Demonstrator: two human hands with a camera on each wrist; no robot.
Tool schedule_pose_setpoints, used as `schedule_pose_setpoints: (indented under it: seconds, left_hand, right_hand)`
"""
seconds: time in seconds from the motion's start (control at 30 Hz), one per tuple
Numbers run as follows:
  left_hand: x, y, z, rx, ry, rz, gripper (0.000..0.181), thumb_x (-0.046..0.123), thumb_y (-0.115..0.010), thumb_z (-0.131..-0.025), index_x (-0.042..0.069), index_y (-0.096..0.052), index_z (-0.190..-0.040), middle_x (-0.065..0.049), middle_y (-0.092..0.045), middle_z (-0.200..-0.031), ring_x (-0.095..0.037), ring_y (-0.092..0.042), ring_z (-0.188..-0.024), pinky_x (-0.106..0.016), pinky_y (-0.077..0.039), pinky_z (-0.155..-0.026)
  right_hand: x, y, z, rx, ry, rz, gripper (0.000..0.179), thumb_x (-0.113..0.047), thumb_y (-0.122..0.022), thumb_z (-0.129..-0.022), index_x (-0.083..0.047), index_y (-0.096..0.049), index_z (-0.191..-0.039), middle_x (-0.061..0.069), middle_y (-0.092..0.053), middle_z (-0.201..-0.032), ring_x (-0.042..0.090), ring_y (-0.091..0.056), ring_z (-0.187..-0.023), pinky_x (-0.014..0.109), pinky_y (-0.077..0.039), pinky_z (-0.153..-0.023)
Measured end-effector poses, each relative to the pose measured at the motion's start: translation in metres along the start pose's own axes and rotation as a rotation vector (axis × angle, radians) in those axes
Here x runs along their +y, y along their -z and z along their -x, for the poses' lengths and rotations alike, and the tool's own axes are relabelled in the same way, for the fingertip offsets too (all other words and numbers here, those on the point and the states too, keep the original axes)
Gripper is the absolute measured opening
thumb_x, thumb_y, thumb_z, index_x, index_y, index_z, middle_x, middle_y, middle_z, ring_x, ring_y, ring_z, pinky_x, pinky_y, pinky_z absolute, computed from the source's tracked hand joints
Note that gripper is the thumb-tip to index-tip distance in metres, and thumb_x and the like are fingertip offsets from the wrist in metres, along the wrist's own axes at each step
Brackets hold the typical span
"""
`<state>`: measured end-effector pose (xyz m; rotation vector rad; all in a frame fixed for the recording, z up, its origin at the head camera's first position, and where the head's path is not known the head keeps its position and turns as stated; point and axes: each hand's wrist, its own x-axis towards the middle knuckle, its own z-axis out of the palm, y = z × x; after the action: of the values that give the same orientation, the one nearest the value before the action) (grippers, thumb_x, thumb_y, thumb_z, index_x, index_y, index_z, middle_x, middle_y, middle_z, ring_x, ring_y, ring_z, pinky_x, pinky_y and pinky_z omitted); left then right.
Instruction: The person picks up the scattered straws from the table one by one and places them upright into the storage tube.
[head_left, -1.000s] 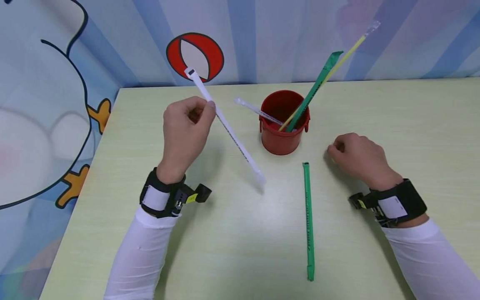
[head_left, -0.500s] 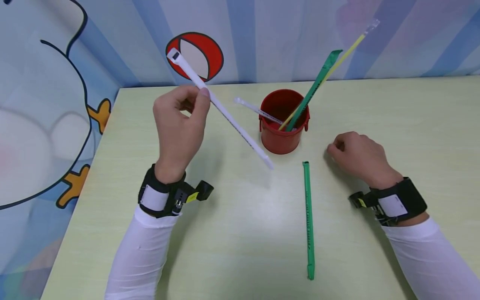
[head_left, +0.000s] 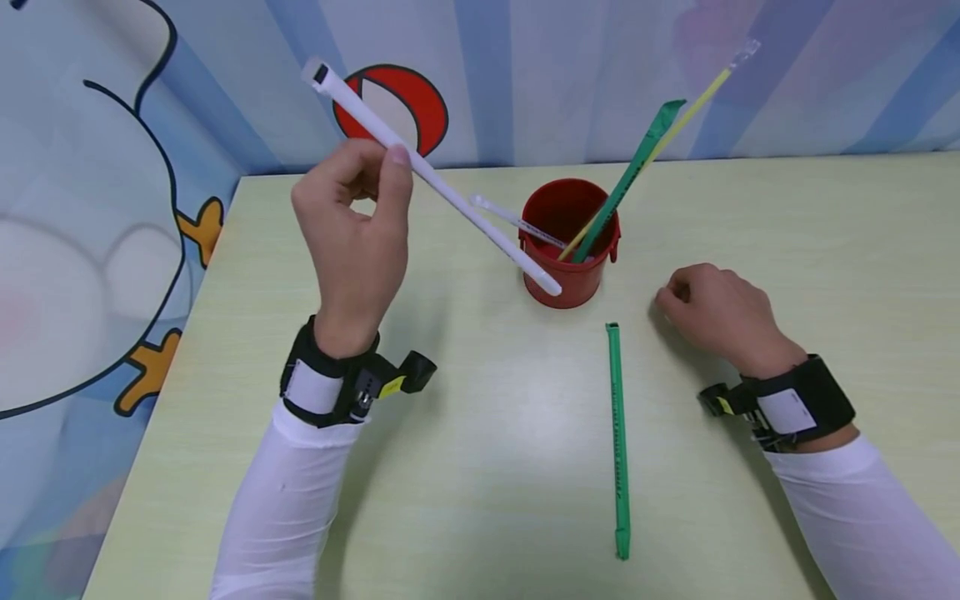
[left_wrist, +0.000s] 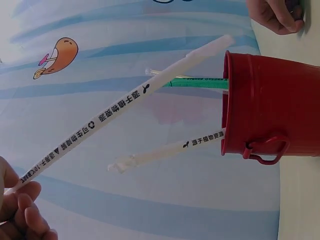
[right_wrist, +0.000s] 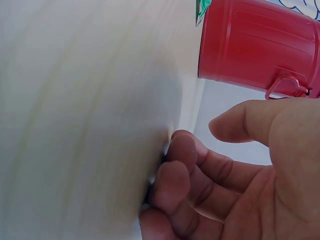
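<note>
My left hand [head_left: 356, 225] pinches a white paper-wrapped straw [head_left: 442, 187] between thumb and fingers, raised above the table. The straw slants, its lower end overlapping the front of a red bucket [head_left: 564, 279] in the head view. Black printing along the wrapper shows in the left wrist view. Inside the bucket lean a green wrapped straw [head_left: 630, 179], a yellow straw in clear wrap [head_left: 693, 112] and another white wrapped straw [head_left: 517, 221]. My right hand [head_left: 720, 317] rests on the table right of the bucket, fingers loosely curled around nothing, as the right wrist view shows.
Another green wrapped straw [head_left: 618, 442] lies on the pale wooden table [head_left: 480, 500] in front of the bucket. Behind the table's back edge stands a blue striped backdrop [head_left: 555, 83] with cartoon prints. A small handle [left_wrist: 270, 150] hangs on the bucket's side.
My left hand has risen and moved slightly left and away from me, bringing the white straw's lower end up to the bucket. The right hand has stayed still.
</note>
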<state>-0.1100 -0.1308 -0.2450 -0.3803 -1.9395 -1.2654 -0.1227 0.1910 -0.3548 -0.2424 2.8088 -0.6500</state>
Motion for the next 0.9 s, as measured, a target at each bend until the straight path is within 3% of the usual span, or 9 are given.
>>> schedule_pose_setpoints:
  seconds: [0.43, 0.9]
  left_hand:
    - [0.003, -0.004, -0.003, 0.089, -0.092, 0.071, 0.021, 0.006, -0.055, -0.089, -0.011, -0.066, -0.085, -0.018, -0.051, -0.062, -0.010, -0.044, -0.059, -0.022, -0.037, -0.058]
    - [0.004, -0.013, 0.005, 0.022, -0.056, -0.001, 0.019, 0.008, -0.057, -0.090, -0.008, -0.068, -0.090, -0.018, -0.059, -0.072, -0.016, -0.047, -0.063, -0.022, -0.041, -0.060]
  right_hand:
    - [0.000, 0.000, 0.000, 0.005, 0.005, -0.002, 0.027, -0.019, -0.048, -0.092, 0.002, -0.064, -0.090, 0.013, -0.056, -0.069, 0.026, -0.049, -0.060, 0.032, -0.033, -0.046]
    - [0.000, 0.000, 0.000, 0.001, 0.004, 0.003, 0.027, -0.020, -0.048, -0.092, 0.002, -0.064, -0.089, 0.012, -0.054, -0.066, 0.025, -0.048, -0.058, 0.031, -0.031, -0.046]
